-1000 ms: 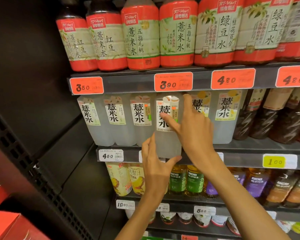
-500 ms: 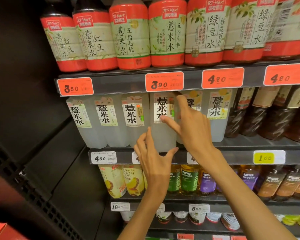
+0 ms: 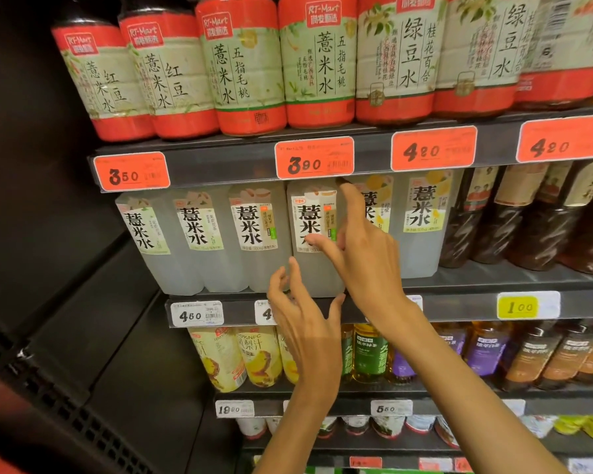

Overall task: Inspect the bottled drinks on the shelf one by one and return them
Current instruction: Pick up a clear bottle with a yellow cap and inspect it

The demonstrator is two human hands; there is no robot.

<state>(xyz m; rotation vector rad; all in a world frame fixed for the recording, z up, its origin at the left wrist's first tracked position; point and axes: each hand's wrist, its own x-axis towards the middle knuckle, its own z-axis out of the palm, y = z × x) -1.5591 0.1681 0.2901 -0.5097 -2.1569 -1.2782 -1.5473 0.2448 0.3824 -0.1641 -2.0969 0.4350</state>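
Cloudy bottle (image 3: 314, 241), fourth from the left in its row, stands on the middle shelf (image 3: 466, 307) directly under the 3.90 tag (image 3: 314, 158), packed tight against its neighbours on both sides. My right hand (image 3: 367, 254) is on its right flank: thumb across the label, index finger up by the shoulder, fingers fairly straight, not closed round it. My left hand (image 3: 303, 313) hovers spread just below its base, holding nothing; whether the fingertips touch, I cannot tell.

Risks, my judgement: with so light a contact the bottle could tip forward off the shelf edge. Pushing it could jostle the neighbouring bottle to its left (image 3: 257, 234).
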